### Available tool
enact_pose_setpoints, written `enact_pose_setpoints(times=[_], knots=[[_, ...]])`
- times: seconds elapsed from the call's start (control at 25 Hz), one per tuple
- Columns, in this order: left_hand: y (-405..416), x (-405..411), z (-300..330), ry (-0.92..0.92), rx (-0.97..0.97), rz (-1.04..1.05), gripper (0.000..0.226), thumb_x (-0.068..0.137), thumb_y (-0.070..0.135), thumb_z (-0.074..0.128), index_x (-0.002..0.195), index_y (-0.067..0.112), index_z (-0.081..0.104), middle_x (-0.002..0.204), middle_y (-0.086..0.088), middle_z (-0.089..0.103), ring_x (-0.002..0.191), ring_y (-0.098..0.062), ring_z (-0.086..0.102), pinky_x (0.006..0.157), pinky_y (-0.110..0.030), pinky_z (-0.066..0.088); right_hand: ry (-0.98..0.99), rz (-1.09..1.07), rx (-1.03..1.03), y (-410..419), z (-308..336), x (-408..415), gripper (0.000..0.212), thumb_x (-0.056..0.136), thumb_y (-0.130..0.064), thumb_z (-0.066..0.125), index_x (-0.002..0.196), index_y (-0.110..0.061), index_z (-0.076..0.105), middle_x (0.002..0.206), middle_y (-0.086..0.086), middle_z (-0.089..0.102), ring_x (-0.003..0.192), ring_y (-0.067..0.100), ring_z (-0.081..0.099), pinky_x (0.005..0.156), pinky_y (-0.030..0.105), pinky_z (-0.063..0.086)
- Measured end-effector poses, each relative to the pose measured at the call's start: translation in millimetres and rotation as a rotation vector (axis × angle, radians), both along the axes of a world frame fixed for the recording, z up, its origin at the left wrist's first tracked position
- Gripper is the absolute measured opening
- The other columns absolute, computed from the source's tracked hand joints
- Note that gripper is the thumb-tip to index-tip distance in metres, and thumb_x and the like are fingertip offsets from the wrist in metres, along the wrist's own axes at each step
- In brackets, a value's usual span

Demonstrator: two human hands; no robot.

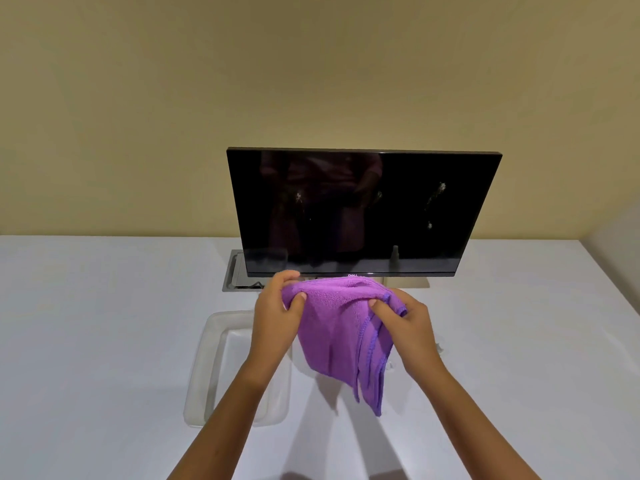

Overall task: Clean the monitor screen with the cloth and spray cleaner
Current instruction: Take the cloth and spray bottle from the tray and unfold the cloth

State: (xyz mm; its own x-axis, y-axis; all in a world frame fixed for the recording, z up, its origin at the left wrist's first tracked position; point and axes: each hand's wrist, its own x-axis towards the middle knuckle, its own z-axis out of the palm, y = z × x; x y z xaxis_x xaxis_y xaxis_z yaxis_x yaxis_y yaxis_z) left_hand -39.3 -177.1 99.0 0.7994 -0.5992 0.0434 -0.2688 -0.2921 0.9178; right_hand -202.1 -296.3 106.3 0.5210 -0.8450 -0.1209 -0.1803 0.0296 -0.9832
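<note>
Walls (138,98) were plain beige, meeting a big white table (86,323) that filled the lower view. Black monitor (360,209) stood upright at the back of it, screen dark with a few whitish spots. Clear plastic tray (207,368) sat on the table under the left forearm. Purple cloth (341,334) hung in the air just in front of the monitor's bottom edge. Left hand (277,317) gripped its left top corner, fingers curled round it; right hand (405,323) pinched the right corner, folds dangling below.
</note>
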Motion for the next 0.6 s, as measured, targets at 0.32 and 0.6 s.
enact_pose_setpoints(times=[0.32, 0.6], knots=[[-8.1, -42.6, 11.4, 0.158, 0.003, -0.204, 0.024, 0.092, 0.044, 0.053, 0.079, 0.025, 0.06, 0.077, -0.001, 0.063, 0.072, -0.015, 0.06, 0.067, -0.033, 0.055, 0.052, 0.169, -0.007, 6.2, 15.3, 11.3, 0.012, 0.084, -0.027, 0.072, 0.085, -0.014, 0.073, 0.079, 0.017, 0.067, 0.073, 0.03, 0.063, 0.069, 0.04, 0.053], [-15.4, -49.9, 17.9, 0.175, -0.052, -0.211, 0.014, 0.089, 0.035, 0.062, 0.102, 0.031, 0.06, 0.094, 0.012, 0.064, 0.08, 0.009, 0.058, 0.062, -0.006, 0.045, 0.0, 0.394, 0.03, 8.5, 13.7, 3.5, 0.015, 0.084, -0.027, 0.071, 0.099, -0.023, 0.074, 0.092, 0.011, 0.072, 0.089, 0.029, 0.068, 0.081, 0.04, 0.056]])
